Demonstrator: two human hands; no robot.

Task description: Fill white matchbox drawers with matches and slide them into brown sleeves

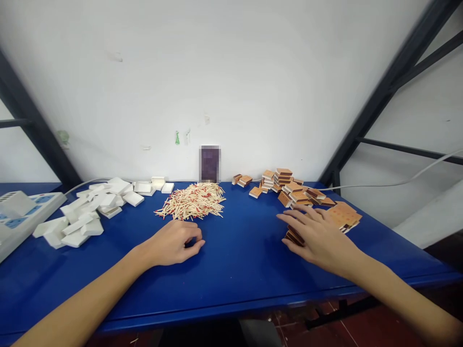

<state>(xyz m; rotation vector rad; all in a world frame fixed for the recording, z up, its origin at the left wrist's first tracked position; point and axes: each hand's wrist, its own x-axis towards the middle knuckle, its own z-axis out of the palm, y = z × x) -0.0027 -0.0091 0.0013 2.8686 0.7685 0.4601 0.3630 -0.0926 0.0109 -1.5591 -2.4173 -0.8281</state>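
matchbox parts lie sorted on the blue surface (235, 260): white inner trays (87, 212) at left, loose matches (193, 200) in the middle, orange outer sleeves (296, 190) at right. left hand (173, 243) rests just short of the matches, fingers curled narrow, holding nothing that shows. right hand (318, 236) lies flat on a few sleeves, fingers spread wide. judged step: picking up a sleeve; next move calls for pinching one off the small stack under the palm.

White wall (231, 72), blue table (238, 270), black metal frame (383, 91), reddish floor (361, 327)
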